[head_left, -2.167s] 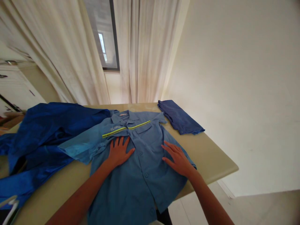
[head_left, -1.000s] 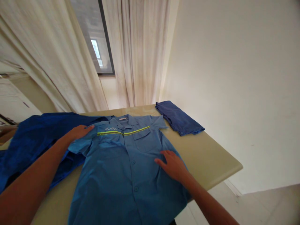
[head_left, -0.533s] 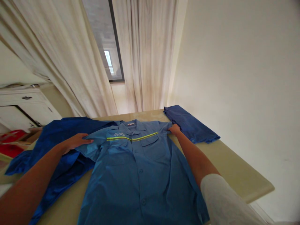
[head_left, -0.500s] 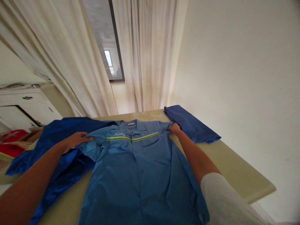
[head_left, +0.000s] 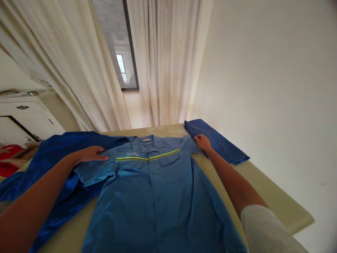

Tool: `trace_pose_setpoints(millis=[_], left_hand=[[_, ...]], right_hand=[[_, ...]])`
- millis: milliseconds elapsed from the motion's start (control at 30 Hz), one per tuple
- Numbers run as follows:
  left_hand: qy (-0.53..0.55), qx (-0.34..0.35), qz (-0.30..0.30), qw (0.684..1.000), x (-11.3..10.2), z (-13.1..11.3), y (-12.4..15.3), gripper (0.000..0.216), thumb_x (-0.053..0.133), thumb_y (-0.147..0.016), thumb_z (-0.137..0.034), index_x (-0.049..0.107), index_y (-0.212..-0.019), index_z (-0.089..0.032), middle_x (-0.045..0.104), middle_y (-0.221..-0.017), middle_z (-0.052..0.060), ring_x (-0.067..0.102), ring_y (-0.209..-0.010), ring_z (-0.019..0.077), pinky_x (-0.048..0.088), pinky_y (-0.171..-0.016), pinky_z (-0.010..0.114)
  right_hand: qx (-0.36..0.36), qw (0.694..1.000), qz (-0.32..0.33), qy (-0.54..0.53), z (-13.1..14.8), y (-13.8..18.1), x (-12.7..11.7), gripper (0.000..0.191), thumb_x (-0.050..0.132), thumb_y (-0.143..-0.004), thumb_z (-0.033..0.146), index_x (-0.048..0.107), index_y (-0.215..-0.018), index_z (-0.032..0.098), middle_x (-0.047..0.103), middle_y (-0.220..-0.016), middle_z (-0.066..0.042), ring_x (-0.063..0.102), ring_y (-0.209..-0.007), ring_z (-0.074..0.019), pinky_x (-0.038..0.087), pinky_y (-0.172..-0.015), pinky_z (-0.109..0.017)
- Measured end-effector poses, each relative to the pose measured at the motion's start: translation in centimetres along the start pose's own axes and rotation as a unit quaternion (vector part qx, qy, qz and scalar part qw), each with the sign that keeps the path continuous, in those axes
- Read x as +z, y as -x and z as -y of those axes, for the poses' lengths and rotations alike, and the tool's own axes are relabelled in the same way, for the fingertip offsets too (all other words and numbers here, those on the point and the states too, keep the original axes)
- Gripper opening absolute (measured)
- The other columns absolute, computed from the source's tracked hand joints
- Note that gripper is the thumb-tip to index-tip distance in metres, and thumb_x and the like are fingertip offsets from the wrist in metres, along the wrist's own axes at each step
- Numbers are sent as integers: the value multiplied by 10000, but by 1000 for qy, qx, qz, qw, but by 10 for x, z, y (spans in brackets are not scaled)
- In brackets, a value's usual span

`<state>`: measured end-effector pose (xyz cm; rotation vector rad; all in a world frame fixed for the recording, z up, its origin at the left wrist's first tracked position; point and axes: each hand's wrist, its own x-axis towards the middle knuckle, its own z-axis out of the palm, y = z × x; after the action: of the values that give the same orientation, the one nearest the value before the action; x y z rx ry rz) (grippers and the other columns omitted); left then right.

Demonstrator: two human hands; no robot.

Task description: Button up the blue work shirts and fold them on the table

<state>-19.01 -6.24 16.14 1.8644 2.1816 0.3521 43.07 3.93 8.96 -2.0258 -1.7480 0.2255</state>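
Note:
A light blue short-sleeved work shirt (head_left: 155, 196) with a yellow-green reflective stripe lies buttoned and front up on a beige table (head_left: 265, 196). My left hand (head_left: 91, 154) rests flat on the shirt's left shoulder, fingers stretched toward the collar. My right hand (head_left: 203, 142) is at the outer edge of the shirt's right sleeve, its fingers curled on the cloth. It sits just beside a folded dark blue garment (head_left: 221, 144).
A crumpled royal blue garment (head_left: 52, 147) covers the table's left side, partly under the shirt's left sleeve. White curtains (head_left: 163, 63) and a window stand behind the table. A white cabinet (head_left: 23, 116) and something red (head_left: 6, 168) are at far left. The table's right edge drops off.
Both hands left the shirt's chest and went out to its shoulders. The left hand now lies on the left shoulder; the right has drawn the right sleeve outward toward the folded garment.

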Motion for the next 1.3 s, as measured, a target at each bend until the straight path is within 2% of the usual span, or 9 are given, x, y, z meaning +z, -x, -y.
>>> trace_pose_setpoints(millis=[133,333,500,733,867,1000,1133,1233,1300], left_hand=[[8,42,31,999,44,-48,-33,497,416,-994,-478,694,-1191,-117,744,-1263,105,678,-1169,228,489,-1013,267],[-50,4,-2,999,101,-82,-60,310,569,-852,-369,761,-998,-174,780,-1106,152,717,-1099,320,538,-929,367],[-45,32,-59,997,91,-98,-73,293,541,-882,-316,748,-1060,-208,753,-1172,124,683,-1137,308,510,-975,388],[-6,51,-144,988,85,-122,-72,577,461,-931,-280,452,-1484,-117,548,-1467,196,608,-1242,285,461,-1091,431],[10,141,-73,987,109,-109,0,518,434,-966,-351,514,-1447,-176,575,-1459,136,651,-1196,265,466,-1124,422],[-8,206,-23,978,141,-113,128,491,377,-1014,-518,626,-1387,-318,652,-1418,69,583,-1335,307,449,-1172,502],[2,334,36,942,175,-147,252,742,524,-936,-648,284,-1616,-470,424,-1641,-7,469,-1462,300,423,-1208,540],[9,433,84,898,201,-175,306,929,638,-847,-687,220,-1639,-441,382,-1659,25,463,-1466,324,453,-1177,562],[12,425,77,902,217,-187,320,790,647,-894,-582,326,-1604,-453,461,-1614,21,499,-1440,312,455,-1170,582]], right_hand=[[-118,992,40,24,46,-1,35,415,527,-1033,355,582,-1389,150,589,-1451,-152,494,-1376,-233,356,-1144,-316],[-176,972,136,70,80,-7,68,431,674,-966,323,603,-1369,187,601,-1435,-148,573,-1291,-256,406,-1069,-331],[-165,970,152,96,84,-17,72,194,603,-994,271,683,-1149,185,703,-1232,-128,641,-1153,-252,456,-955,-305],[-149,983,73,83,85,-14,60,367,457,-1040,224,520,-1395,161,577,-1424,-158,578,-1261,-248,438,-1028,-315],[-108,989,38,98,46,11,39,413,526,-1006,274,508,-1398,143,533,-1432,-222,536,-1305,-325,434,-1056,-398],[-14,991,39,127,3,35,25,473,594,-985,455,554,-1325,128,600,-1295,-246,621,-1182,-378,489,-965,-466],[-26,992,78,99,-6,44,26,320,613,-972,368,652,-1203,152,666,-1233,-193,665,-1112,-334,501,-939,-415],[-38,993,75,86,3,40,24,243,546,-980,258,684,-1159,170,692,-1209,-157,644,-1158,-299,480,-981,-380],[-37,996,36,70,7,35,16,310,454,-1009,240,657,-1231,164,661,-1280,-167,608,-1217,-289,458,-1026,-384]])
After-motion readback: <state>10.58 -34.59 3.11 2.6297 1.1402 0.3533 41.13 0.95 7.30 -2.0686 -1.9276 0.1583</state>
